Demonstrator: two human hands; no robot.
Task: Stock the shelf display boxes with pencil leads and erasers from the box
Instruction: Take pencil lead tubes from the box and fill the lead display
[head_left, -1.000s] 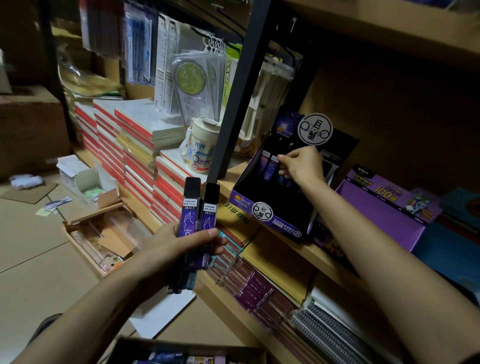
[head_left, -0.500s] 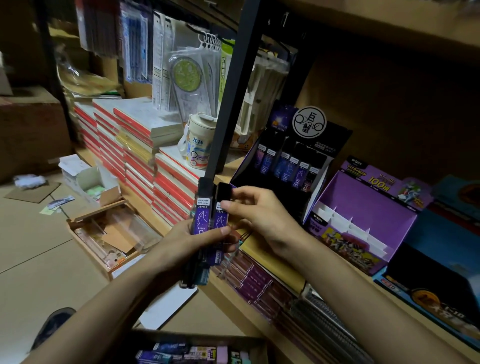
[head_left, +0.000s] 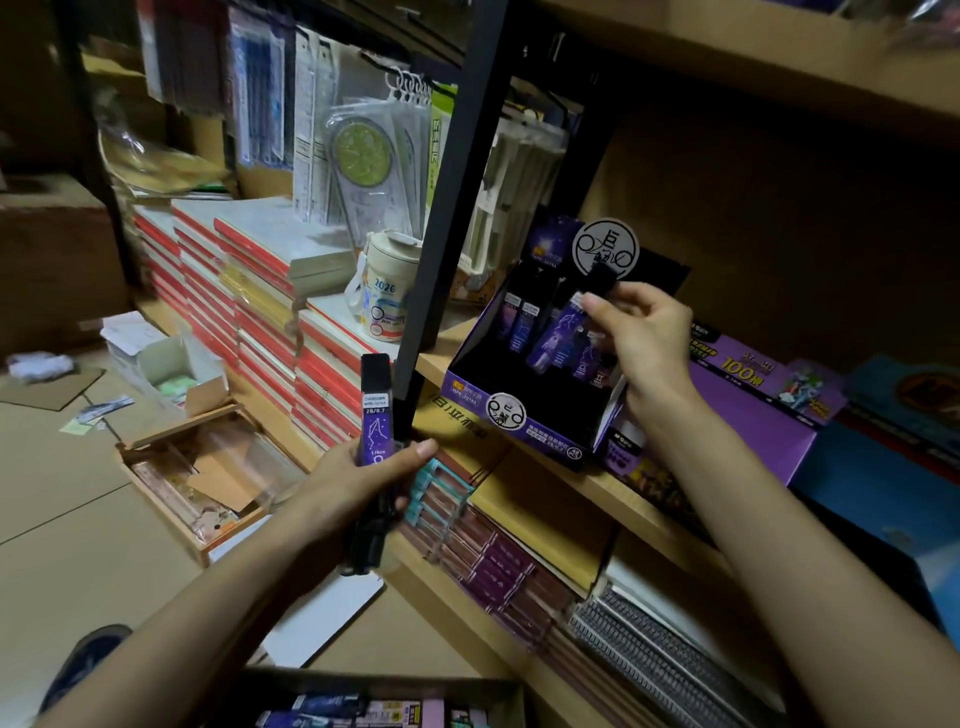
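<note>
Sitting at the very bottom, closest to the cam, is the open cardboard box (head_left: 374, 679) w/ small packs lying in it, purple, blue & pink. A dark shoe (head_left: 88, 660) is on the floor to its left. A bit further up, the L hand (head_left: 358, 483) has its fingers & thumb wrapped round a bunch of lead packs (head_left: 375, 410). One purple pack stands straight up over the thumb & says 2B/0.7, and dark ends stick out under the hand. This hand is just in front of the shelf edge, next to the black post (head_left: 447, 208). Further on & higher, the R hand (head_left: 644, 343) pinches the black top of one purple lead pack (head_left: 563, 332) btwn thumb & fingertips. That pack leans, and its low end is down inside the black display box (head_left: 519, 415), beside a few other packs standing at the back. The box sits on the wooden shelf (head_left: 597, 488). Just to its right is a purple display box (head_left: 753, 415) that says 100. Far off to the left are red-edged notebook stacks (head_left: 249, 291) w/ a white cup (head_left: 387, 291) on top, hanging ruler packs (head_left: 363, 156) behind, & an open flat box (head_left: 208, 483) on the floor.
</note>
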